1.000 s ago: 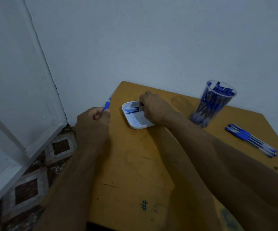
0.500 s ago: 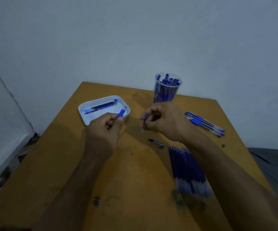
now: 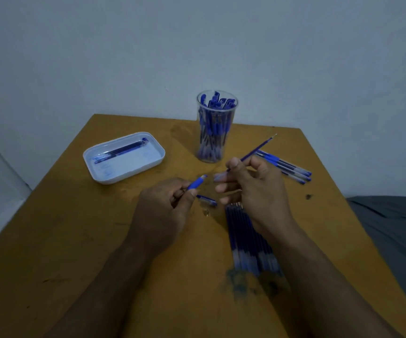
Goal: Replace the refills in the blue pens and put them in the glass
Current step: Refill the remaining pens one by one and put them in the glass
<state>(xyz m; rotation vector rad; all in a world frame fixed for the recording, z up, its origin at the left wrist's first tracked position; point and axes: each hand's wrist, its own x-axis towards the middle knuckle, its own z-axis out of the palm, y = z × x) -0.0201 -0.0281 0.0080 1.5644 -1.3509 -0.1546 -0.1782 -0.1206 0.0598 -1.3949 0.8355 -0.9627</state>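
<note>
My left hand [image 3: 166,207] grips a blue pen barrel [image 3: 197,182] whose open end points up and right. My right hand [image 3: 255,191] pinches a thin blue refill [image 3: 258,148] that angles up toward the far right. Between the hands a blue pen cap [image 3: 207,200] and a tiny metal tip [image 3: 207,212] lie on the table. A row of several blue refills [image 3: 248,237] lies under my right wrist. The clear glass [image 3: 215,126] at the back holds several blue pens. A few more blue pens [image 3: 286,167] lie to its right.
A white tray [image 3: 124,158] at the back left holds used refills. The yellow table [image 3: 75,228] stands against a pale wall. Grey fabric [image 3: 397,220] lies beyond the table's right edge. Ink stains mark the table near the front.
The view swung right from the tray. My right hand left the tray and now holds a refill raised above the table. My left hand came to the table's middle with the barrel.
</note>
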